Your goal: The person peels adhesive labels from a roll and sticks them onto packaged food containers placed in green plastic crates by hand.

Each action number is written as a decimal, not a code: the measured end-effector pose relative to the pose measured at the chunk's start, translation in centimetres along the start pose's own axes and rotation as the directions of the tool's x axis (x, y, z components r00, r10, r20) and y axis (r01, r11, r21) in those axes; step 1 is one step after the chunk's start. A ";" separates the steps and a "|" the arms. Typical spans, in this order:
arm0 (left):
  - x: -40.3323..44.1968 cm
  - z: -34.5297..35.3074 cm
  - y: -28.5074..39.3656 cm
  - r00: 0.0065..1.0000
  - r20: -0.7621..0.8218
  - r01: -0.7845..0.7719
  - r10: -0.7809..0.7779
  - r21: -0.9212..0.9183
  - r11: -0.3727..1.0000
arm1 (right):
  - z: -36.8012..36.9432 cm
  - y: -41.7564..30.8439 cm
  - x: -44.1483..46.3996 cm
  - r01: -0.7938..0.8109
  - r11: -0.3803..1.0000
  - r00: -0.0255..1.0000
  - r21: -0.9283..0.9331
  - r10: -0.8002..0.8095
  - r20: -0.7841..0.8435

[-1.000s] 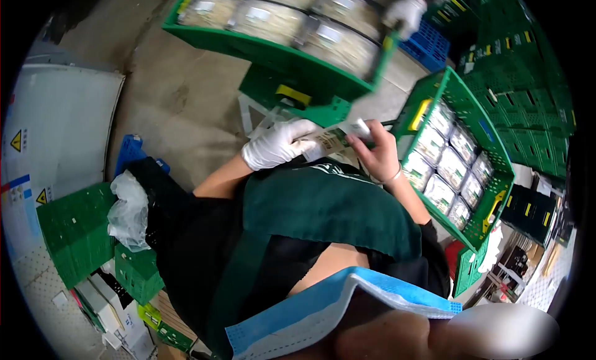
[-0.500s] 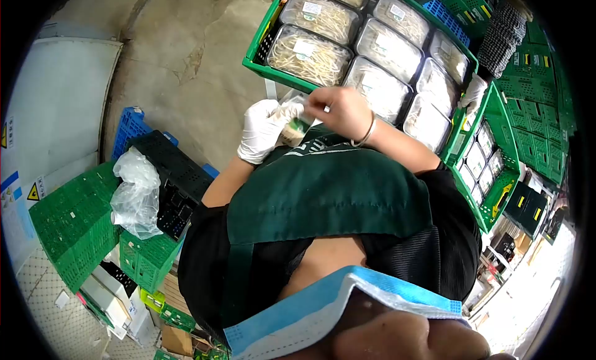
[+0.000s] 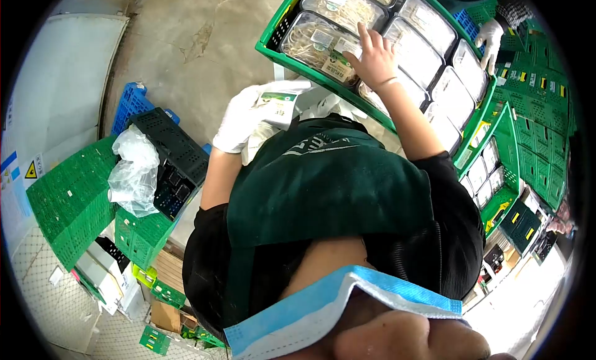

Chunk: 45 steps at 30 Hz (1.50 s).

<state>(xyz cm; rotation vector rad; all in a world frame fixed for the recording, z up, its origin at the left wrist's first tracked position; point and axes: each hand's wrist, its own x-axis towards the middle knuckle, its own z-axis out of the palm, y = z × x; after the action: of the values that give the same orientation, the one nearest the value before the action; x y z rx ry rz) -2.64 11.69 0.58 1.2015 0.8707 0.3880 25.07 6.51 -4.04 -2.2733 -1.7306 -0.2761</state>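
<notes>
My left hand (image 3: 248, 115), in a white glove, is closed on a strip of green-and-white labels (image 3: 277, 105) just in front of the dark green apron. My right hand (image 3: 375, 59) is bare, its fingers spread over the clear-lidded packs in a green crate (image 3: 347, 99). Its thumb is by a green-and-beige label (image 3: 338, 67) on the nearest pack of pale sprouts (image 3: 304, 40). That pack also bears a small white label.
A co-worker's gloved hand (image 3: 490, 42) is near the crate's right end. Another green crate (image 3: 509, 152) of packs stands at the right, before stacked green crates (image 3: 540, 149). Left are a black crate (image 3: 171, 146), a clear plastic bag (image 3: 133, 167) and a blue crate (image 3: 130, 105).
My right hand has moved from my left hand onto the packs, where a green-and-beige label now shows. The crate came in close. The co-worker's gloved hand has shifted off its corner.
</notes>
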 end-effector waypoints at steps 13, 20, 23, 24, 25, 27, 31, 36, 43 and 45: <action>1.2 1.8 1.7 0.964 -0.106 -0.214 0.243 0.226 0.950 | -6.6 -0.7 6.4 -0.043 0.850 0.997 0.525 0.001 0.079; 0.3 -0.5 -0.7 0.986 -0.164 -0.028 0.037 0.060 0.998 | 4.0 2.6 6.0 -0.048 0.999 0.988 -0.016 0.050 0.145; 0.5 2.1 0.9 0.984 -0.173 -0.045 0.041 -0.020 0.999 | -1.1 1.9 4.5 -0.017 0.990 0.997 0.137 0.006 0.077; 0.6 3.1 1.3 0.981 -0.186 -0.069 0.059 -0.047 0.997 | -3.3 1.1 3.3 -0.133 0.802 0.954 0.583 -0.056 0.294; 0.8 3.5 1.7 0.978 -0.191 -0.096 0.080 -0.073 0.993 | -6.7 -0.3 3.0 -0.336 0.447 0.849 0.829 -0.238 0.472; 1.4 3.2 2.0 0.993 -0.095 -0.065 0.065 0.000 0.998 | -10.1 -2.5 1.7 -0.196 0.540 0.844 0.818 -0.332 0.421; 3.6 4.5 3.4 0.987 0.050 -0.157 0.152 0.124 0.980 | -8.4 -3.2 0.6 -0.045 0.498 0.882 0.866 -0.388 0.269; 4.4 7.5 2.3 0.968 -0.062 -0.205 0.242 0.355 0.912 | -8.0 -0.5 2.2 -0.057 0.724 0.957 0.688 -0.157 0.245; 5.5 5.6 4.8 0.935 -0.260 -0.246 0.240 0.008 0.969 | -6.8 4.1 13.6 -0.187 0.604 0.815 0.775 -0.346 0.466; 5.9 5.6 5.8 0.887 -0.289 -0.344 0.359 0.104 0.933 | -6.9 -0.4 10.4 -0.086 0.619 0.736 0.780 -0.488 0.468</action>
<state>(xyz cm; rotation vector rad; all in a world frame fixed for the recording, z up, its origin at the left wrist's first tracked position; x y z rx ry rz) 6.31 14.13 4.20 1.3716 0.9270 0.8706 27.56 13.88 5.77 -1.5356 -1.8704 1.1674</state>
